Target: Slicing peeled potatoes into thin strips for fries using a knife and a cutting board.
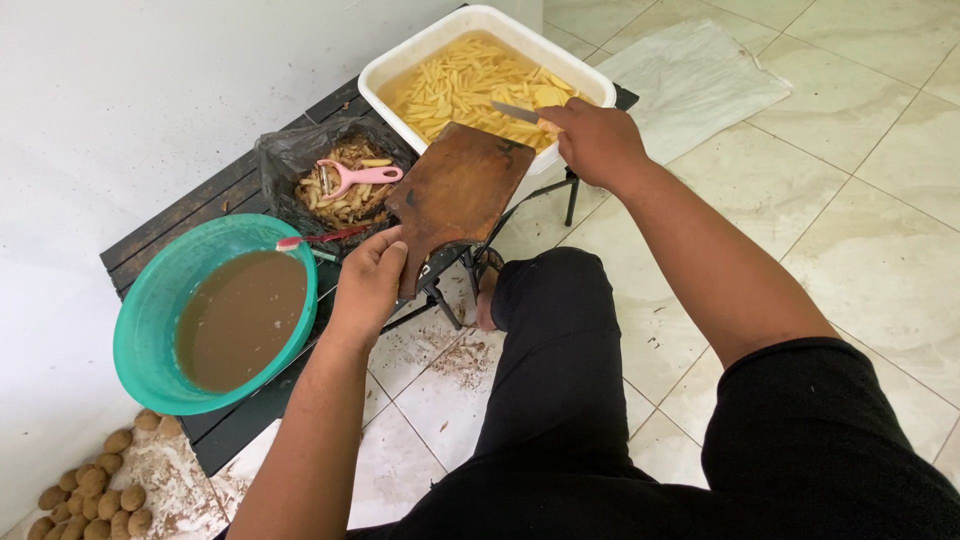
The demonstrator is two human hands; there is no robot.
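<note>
The left hand (368,280) is clamped on the handle end of the board (455,195), holding it tilted with its far end at the rim of the tub (400,62). The right hand (598,140) is closed on a knife (517,112), blade pointing left across the board's far end, over the tub. The tub stands at the far end of the table (190,215) and holds cut potato sticks (460,85) in water. At the table's near end stands a bowl (150,300) of brown water. Between bowl and tub, against the back edge, a bag (300,150) holds peelings and a pink peeler (360,177). Whole potatoes (95,495) lie on the floor by the table's near corner
</note>
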